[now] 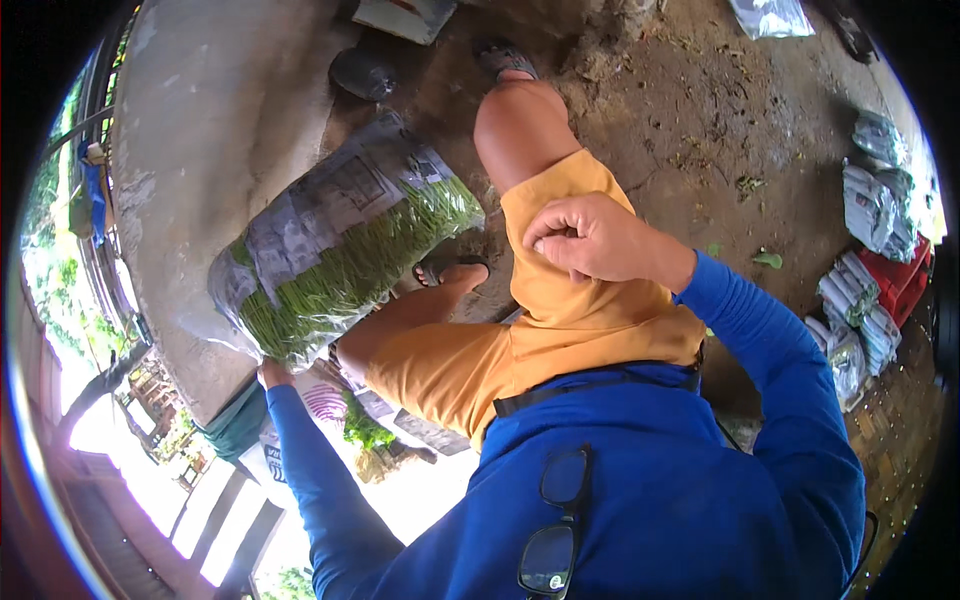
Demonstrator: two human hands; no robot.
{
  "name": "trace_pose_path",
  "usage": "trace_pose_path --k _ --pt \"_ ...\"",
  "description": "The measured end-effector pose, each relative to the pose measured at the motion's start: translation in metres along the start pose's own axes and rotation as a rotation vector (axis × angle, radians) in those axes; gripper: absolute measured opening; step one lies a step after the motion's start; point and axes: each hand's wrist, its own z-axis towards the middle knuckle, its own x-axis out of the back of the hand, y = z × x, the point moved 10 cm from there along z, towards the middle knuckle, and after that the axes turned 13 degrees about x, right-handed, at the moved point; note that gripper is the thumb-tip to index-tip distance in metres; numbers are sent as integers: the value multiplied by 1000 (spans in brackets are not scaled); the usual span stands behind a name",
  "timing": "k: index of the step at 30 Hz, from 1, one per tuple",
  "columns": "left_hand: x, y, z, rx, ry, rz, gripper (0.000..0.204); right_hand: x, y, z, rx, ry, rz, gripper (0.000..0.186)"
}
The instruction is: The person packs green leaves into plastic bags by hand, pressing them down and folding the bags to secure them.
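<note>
A large clear plastic bag (385, 235), packed with long thin green vegetables that look like long beans, lies tilted left of my legs. Sheets of newspaper (315, 210) line its upper side. My left hand (273, 373) is closed at the bag's near lower corner, with its fingers partly hidden by the plastic. Over my right thigh, my right hand (585, 235) hangs with curled fingers, and nothing shows in it. It is apart from the bag, close to the orange shorts (560, 300).
Left of the bag stands a pale concrete surface (210, 130). Several folded plastic packs (860, 310) and a red bag (900, 278) lie on the earth floor (730, 170) at the right. A dark rounded object (362, 75) sits beyond the bag. Leafy greens (365, 425) are near my left forearm.
</note>
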Motion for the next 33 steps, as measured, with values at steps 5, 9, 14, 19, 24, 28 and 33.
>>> trace_pose_path --k 5,9,14,19,24,28,33 --pt "-69 -50 -30 402 -207 -877 33 -3 5 4 -52 6 -24 20" --pt "-30 -50 -19 343 -181 -881 40 -5 -1 5 -9 -13 38 20" --pt "-36 -30 -46 400 -171 -888 45 -2 5 1 -3 -5 57 20" --pt "17 -21 -41 187 31 -304 39 8 5 -4 -119 -17 236 18" --pt "-33 1 -49 -368 104 1270 30 109 61 -4 -21 496 696 25" --pt "-45 -36 -34 -368 -22 1619 37 138 101 -23 -71 650 725 29" --pt "-51 -78 -16 -299 -157 1732 48 118 110 -9 -171 533 396 32"
